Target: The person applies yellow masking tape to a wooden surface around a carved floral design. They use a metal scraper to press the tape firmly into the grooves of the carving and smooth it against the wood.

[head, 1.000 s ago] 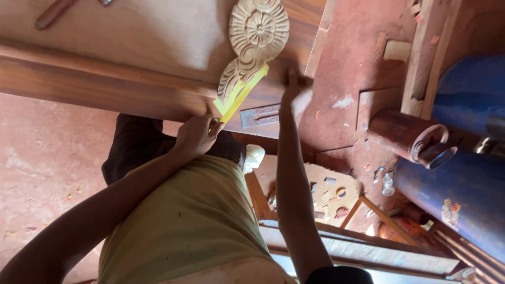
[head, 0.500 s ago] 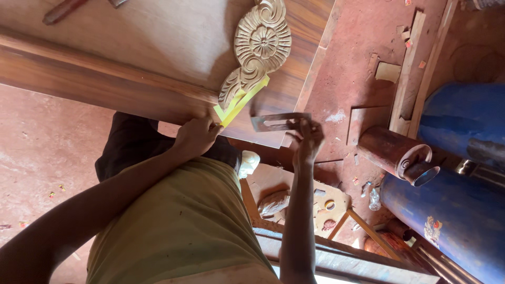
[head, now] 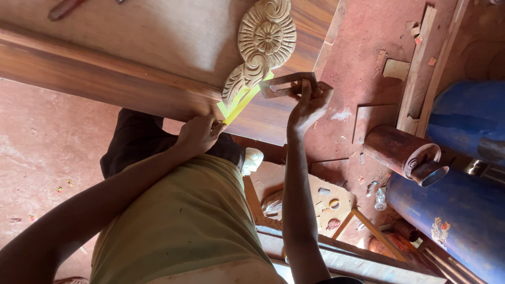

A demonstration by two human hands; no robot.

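A pale carved wooden ornament (head: 264, 43) with a flower centre lies on a brown wooden board (head: 147, 50). A yellow square ruler (head: 238, 103) sits under its lower tip, at the board's edge. My left hand (head: 197, 134) pinches the ruler's near end against that edge. My right hand (head: 310, 102) holds a flat grey metal plate with a slot (head: 286, 84) over the board's corner, just right of the ornament's tip.
Blue barrels (head: 463, 158) and a rusty cylinder (head: 402, 152) stand on the red floor at right. Wooden strips (head: 415, 79) and offcuts lie near them. Below the board are a plywood piece with holes (head: 326, 197) and a wooden frame (head: 368, 250). A tool handle (head: 63, 8) rests top left.
My right hand took the metal plate from below the board's edge and raised it up onto the board's corner beside the ornament. My left hand stayed on the ruler.
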